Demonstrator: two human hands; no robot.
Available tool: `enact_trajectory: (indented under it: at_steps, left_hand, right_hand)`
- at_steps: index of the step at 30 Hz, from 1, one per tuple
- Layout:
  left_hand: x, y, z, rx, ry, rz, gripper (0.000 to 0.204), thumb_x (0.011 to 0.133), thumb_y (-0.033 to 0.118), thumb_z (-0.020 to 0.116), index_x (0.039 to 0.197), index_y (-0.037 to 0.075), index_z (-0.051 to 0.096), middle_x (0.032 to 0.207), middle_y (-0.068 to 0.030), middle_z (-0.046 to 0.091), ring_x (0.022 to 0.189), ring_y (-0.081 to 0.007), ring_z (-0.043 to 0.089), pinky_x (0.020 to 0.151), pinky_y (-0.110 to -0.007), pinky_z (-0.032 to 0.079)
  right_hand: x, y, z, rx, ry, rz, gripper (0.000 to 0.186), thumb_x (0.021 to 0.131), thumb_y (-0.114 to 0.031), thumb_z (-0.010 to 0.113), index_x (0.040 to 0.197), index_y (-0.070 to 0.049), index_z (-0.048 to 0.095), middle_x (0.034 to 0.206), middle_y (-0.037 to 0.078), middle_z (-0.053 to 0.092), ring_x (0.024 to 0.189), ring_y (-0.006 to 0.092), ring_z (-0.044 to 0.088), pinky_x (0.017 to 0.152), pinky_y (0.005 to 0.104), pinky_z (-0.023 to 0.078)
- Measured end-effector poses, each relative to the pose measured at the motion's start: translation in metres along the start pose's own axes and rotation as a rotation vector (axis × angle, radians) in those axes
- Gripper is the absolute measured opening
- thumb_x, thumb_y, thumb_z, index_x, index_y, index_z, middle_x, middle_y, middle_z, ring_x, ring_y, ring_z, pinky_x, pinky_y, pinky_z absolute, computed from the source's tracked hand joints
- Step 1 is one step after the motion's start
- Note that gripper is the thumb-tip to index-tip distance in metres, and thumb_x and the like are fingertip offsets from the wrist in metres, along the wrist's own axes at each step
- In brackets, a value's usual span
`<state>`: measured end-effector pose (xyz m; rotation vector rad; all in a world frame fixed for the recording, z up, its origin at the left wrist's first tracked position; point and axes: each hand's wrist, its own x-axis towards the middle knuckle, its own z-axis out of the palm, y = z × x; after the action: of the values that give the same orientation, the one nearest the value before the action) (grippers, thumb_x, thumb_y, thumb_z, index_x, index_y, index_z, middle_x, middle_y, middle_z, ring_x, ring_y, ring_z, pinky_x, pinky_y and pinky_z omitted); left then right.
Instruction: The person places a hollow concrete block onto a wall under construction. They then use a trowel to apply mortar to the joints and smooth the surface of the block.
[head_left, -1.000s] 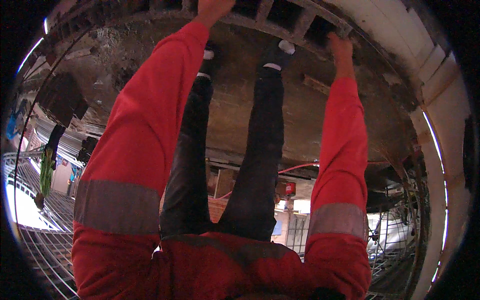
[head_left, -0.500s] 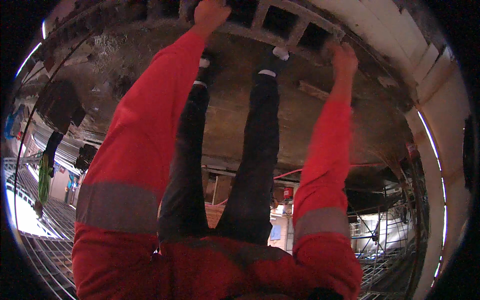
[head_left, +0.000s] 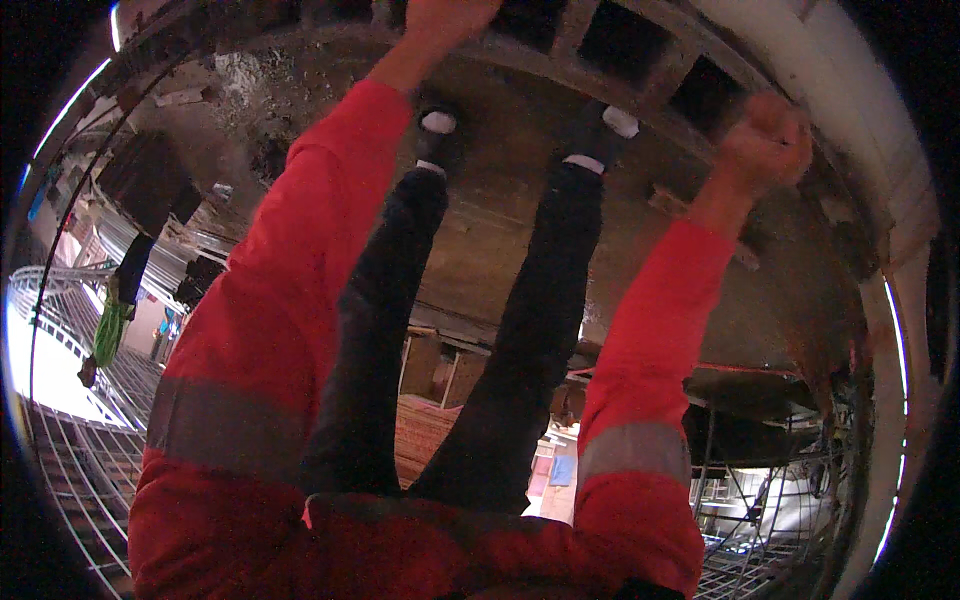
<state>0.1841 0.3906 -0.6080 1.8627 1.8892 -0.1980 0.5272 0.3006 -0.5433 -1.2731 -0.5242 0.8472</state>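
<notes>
**Inspector A:** Firstly, far left: wire mesh [head_left: 70, 470] below, well apart from the work. Left hand [head_left: 440, 18]?

**Inspector B:** Reaching to the far edge, touching or just short of the row of hollow blocks [head_left: 640, 55]. The frame cuts off the fingers, so I cannot tell its grip.

**Inspector A:** And the blocks?

**Inspector B:** Laid along the far side, beyond the shoes [head_left: 438, 125], cavities open upward. Judged heavy, stiff, rough and gritty, likely chipping at the corners. The best hold would be on the webs between cavities.

**Inspector A:** Right hand [head_left: 765, 140]?

**Inspector B:** Clenched in a fist just beside the row's right end. I cannot make out anything inside it.
</notes>
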Motion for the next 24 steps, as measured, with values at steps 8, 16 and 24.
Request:
enact_trajectory:
  at_steps: [8,16,24]
  left_hand:
    - [0.01,-0.023,0.031,0.245,0.037,0.238,0.039,0.069,0.038,0.069,0.08,0.001,0.063,0.082,-0.0183,0.06,0.082,-0.0369,0.059,0.072,-0.046,0.047]
    - [0.03,-0.044,-0.045,-0.117,-0.178,-0.104,0.033,0.063,0.029,0.062,0.077,0.0,0.067,0.082,-0.0195,0.065,0.08,-0.0328,0.064,0.072,-0.039,0.052]
    - [0.038,-0.09,-0.056,-0.197,-0.174,-0.229,0.028,0.063,0.025,0.061,0.076,0.001,0.067,0.081,-0.0175,0.065,0.08,-0.0319,0.064,0.071,-0.038,0.052]
  right_hand:
    - [-0.046,0.068,0.165,-0.087,-0.506,0.042,0.019,0.077,-0.013,0.048,0.061,-0.002,0.045,0.06,0.0,0.046,0.057,0.0116,0.04,0.054,0.0264,0.035]
    - [-0.095,0.112,0.192,-0.744,-0.551,-0.231,0.008,0.08,-0.012,0.06,0.086,-0.007,0.059,0.072,0.007,0.058,0.067,0.0234,0.056,0.062,0.0343,0.044]
    - [-0.184,0.097,0.226,-0.164,0.103,1.308,0.031,0.089,-0.034,0.05,0.103,-0.007,0.052,0.076,0.005,0.056,0.061,0.016,0.051,0.055,0.0313,0.039]
